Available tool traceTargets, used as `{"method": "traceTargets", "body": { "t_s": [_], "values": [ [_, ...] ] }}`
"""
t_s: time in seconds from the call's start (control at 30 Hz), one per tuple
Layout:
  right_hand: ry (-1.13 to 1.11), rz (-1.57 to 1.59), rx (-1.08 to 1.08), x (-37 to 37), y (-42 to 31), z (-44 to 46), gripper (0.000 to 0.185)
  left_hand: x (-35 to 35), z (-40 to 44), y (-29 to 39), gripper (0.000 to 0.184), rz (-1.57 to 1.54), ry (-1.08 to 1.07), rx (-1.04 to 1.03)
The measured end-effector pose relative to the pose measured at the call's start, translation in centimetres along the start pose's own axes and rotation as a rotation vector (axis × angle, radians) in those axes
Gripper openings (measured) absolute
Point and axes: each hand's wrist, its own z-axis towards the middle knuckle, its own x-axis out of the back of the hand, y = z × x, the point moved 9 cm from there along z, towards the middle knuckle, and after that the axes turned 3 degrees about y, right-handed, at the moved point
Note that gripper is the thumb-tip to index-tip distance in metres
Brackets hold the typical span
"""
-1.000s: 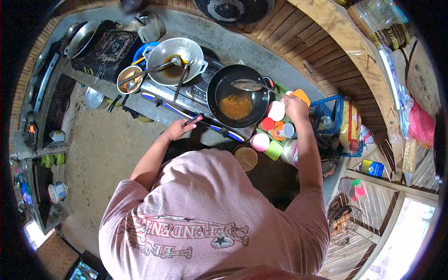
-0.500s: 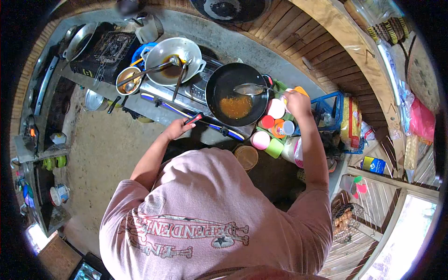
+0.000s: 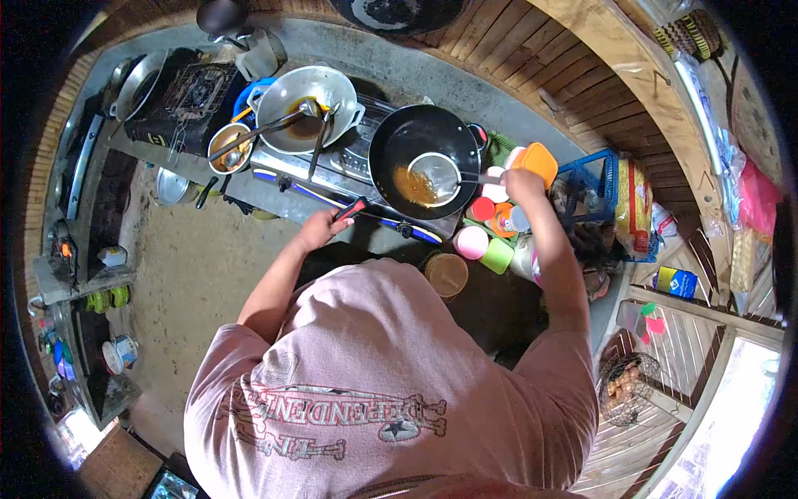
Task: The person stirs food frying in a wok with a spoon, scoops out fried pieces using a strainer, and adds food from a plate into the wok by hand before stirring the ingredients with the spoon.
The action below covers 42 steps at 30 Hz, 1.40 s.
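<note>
A black wok (image 3: pixel 399 133) with brown oily liquid and small bits sits at the right end of the stove. My left hand (image 3: pixel 322 230) is wrapped around its red-and-black handle (image 3: pixel 351 209). My right hand (image 3: pixel 524 185) grips the handle of a round metal skimmer (image 3: pixel 435 175). The skimmer's disc lies low inside the wok, over the liquid. Left of the wok, a silver two-eared pan (image 3: pixel 287 87) holds dark liquid and the heads of utensils. A small bowl (image 3: pixel 229 137) with food and a spoon stands beside it.
Several lidded jars, among them a pink one (image 3: pixel 471 242) and a green one (image 3: pixel 498 255), crowd the wok's right side. Behind them stands a blue basket (image 3: pixel 592 179). A black grill stove (image 3: pixel 187 100) is at far left. A wire basket of eggs (image 3: pixel 623 387) is at lower right.
The skimmer has moved lower in the wok and turned so its disc faces up over the liquid. My right hand has shifted slightly down; my left hand keeps its grip.
</note>
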Motion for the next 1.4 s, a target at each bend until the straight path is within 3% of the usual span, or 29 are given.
{"method": "traceTargets", "body": {
  "t_s": [0.13,0.23,0.27,0.43,0.47,0.53,0.6,0.63,0.73,0.83,1.03,1.4],
  "values": [
    [-0.211,0.493,0.006,-9.8,-2.9,-1.3,0.02,0.6,-0.8,1.4,0.051,0.064,0.043,0.009],
    [-0.17,0.964,-0.17,-14.1,-5.4,-2.3,0.02,0.6,-0.8,1.5,0.05,0.049,0.032,0.001],
    [-0.289,1.254,-0.375,-16.8,-5.7,-2.6,0.019,0.5,-1.0,1.6,0.05,0.031,0.025,0.005],
    [-0.253,1.562,-0.464,-10.8,-4.9,-3.8,0.019,-0.1,-0.8,-0.8,0.047,-0.023,-0.001,0.087],
    [-0.164,1.528,-0.393,-12.9,-2.8,-2.2,0.018,-0.4,-0.5,-1.7,0.047,-0.021,0.014,0.065],
    [-0.044,1.579,-0.399,-8.0,-0.3,-2.2,0.018,-0.4,-0.5,-2.5,0.046,-0.018,0.019,0.043],
    [-0.067,1.365,-0.391,-11.0,4.6,0.3,0.016,-0.3,-0.3,-2.7,0.043,-0.02,0.004,0.046],
    [0.054,1.037,-0.224,-9.7,6.2,1.3,0.017,-0.3,-0.3,-2.5,0.043,-0.02,0.002,0.043],
    [0.014,0.574,-0.306,-1.1,7.3,0.4,0.02,0.3,-0.7,-1.4,0.042,-0.039,0.0,0.068],
    [0.126,0.384,-0.245,6.0,6.1,-0.5,0.021,0.4,-0.6,-0.9,0.041,-0.06,-0.009,0.09],
    [0.173,0.065,-0.115,9.8,4.3,1.6,0.023,0.4,-0.1,-1.6,0.04,-0.071,0.004,0.037],
    [0.243,-0.15,0.016,9.9,0.7,4.3,0.02,0.9,-0.3,-0.9,0.045,-0.062,0.005,0.042]
  ]
}}
